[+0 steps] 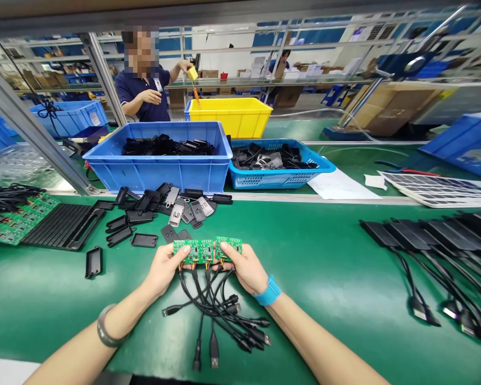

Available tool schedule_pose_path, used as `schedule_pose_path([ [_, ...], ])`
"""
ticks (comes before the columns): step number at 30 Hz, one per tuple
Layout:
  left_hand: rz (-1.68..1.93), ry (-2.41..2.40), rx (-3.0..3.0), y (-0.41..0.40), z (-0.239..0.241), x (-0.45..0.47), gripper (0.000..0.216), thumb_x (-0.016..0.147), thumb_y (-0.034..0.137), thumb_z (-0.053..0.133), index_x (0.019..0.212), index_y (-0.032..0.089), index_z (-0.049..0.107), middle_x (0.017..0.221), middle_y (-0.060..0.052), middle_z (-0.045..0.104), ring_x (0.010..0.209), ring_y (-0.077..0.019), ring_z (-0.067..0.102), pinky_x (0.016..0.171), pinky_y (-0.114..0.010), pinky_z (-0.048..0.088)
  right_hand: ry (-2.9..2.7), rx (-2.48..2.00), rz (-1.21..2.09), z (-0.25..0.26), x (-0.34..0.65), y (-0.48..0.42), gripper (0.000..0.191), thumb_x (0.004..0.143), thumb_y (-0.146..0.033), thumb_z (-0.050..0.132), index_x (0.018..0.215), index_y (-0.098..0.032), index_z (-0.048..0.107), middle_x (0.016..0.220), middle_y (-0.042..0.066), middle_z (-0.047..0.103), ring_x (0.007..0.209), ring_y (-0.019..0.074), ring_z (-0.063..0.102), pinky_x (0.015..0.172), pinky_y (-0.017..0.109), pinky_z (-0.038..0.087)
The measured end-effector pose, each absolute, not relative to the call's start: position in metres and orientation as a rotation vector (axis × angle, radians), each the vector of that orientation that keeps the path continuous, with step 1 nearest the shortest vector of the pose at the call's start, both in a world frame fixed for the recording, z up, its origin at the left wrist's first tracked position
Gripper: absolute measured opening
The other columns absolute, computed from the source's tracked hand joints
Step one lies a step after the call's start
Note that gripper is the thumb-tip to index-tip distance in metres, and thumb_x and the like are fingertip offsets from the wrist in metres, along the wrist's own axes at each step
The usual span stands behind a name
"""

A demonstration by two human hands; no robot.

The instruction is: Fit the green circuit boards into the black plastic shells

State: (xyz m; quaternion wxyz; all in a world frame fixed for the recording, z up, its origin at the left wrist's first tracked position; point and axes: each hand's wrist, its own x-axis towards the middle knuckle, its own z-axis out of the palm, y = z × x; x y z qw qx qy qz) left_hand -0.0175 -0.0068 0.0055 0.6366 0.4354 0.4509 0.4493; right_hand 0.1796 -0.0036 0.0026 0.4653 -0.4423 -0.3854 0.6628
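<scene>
My left hand (pixel 163 270) pinches the left end of a joined strip of green circuit boards (pixel 206 251), thumb on top. My right hand (pixel 250 271) grips the rightmost green circuit board (pixel 234 244), which sits slightly askew, with a narrow gap beside the strip. Whether the two pieces are still joined there, I cannot tell. From the boards' lower edges, black cables (pixel 212 299) with USB plugs fan out over the green bench. Just beyond my hands lie black plastic housings (pixel 144 240) and flat covers (pixel 176 215) in a loose pile.
A blue bin (pixel 156 167) and a blue basket (pixel 280 179), both filled with black parts, stand behind the pile. More cabled boards (pixel 18 214) rest on a black rack (pixel 60 227) at left. Finished-looking black units with cables (pixel 417 235) lie right. A co-worker (pixel 144 96) stands beyond a yellow bin (pixel 234 117).
</scene>
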Motion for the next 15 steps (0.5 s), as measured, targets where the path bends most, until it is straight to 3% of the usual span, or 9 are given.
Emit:
schedule_pose_path([
  [5, 1.000, 1.042, 0.995, -0.004, 0.002, -0.019, 0.036, 0.078, 0.045, 0.069, 0.092, 0.012, 0.072, 0.087, -0.008, 0.073, 0.079, -0.0206, 0.066, 0.073, -0.031, 0.054, -0.963, -1.057, 1.702, 0.002, 0.176, -0.006, 0.050, 0.076, -0.059, 0.067, 0.094, -0.014, 0.073, 0.082, 0.007, 0.075, 0.072, 0.0202, 0.068, 0.063, 0.031, 0.053],
  [8, 1.041, 1.171, 1.108, 0.001, -0.002, -0.024, 0.043, 0.077, 0.042, 0.069, 0.110, 0.013, 0.066, 0.096, -0.008, 0.070, 0.087, -0.0216, 0.064, 0.083, -0.035, 0.050, -0.938, -1.060, 1.690, 0.000, 0.175, -0.007, 0.051, 0.079, -0.062, 0.061, 0.096, -0.015, 0.074, 0.083, 0.006, 0.074, 0.081, 0.0218, 0.066, 0.076, 0.034, 0.051],
  [11, 1.101, 1.387, 1.395, 0.004, -0.001, -0.030, 0.060, 0.076, 0.037, 0.071, 0.130, 0.018, 0.053, 0.113, -0.010, 0.062, 0.105, -0.0247, 0.058, 0.095, -0.038, 0.045, -0.996, -1.140, 1.564, 0.000, 0.175, -0.007, 0.051, 0.085, -0.059, 0.055, 0.100, -0.014, 0.074, 0.080, 0.005, 0.073, 0.076, 0.0205, 0.063, 0.076, 0.033, 0.049],
  [15, 1.203, 1.405, 1.739, -0.002, 0.013, -0.027, 0.060, 0.076, 0.032, 0.070, 0.133, 0.025, 0.051, 0.128, -0.010, 0.053, 0.124, -0.0276, 0.045, 0.107, -0.039, 0.033, -1.299, -1.125, 1.313, 0.004, 0.178, -0.012, 0.048, 0.092, -0.054, 0.046, 0.111, -0.018, 0.071, 0.102, 0.007, 0.069, 0.092, 0.0218, 0.060, 0.085, 0.034, 0.047],
])
